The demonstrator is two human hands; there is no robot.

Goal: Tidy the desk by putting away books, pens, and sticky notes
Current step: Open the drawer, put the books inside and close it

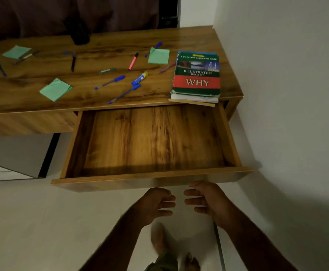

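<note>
Drawer (151,141) is seen pulled out under the desk (32,98); left hand (156,204) and right hand (208,202) are held just before it, grips released.

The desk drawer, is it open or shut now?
Open. The drawer is pulled far out below the desk top, and its bare wooden bottom shows; nothing lies inside.

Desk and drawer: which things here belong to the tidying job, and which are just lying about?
Job: book stack, blue pens, black pen, pink marker, green sticky note pads, open drawer.
Lying about: glue stick, small green item, dark container at the back.
</note>
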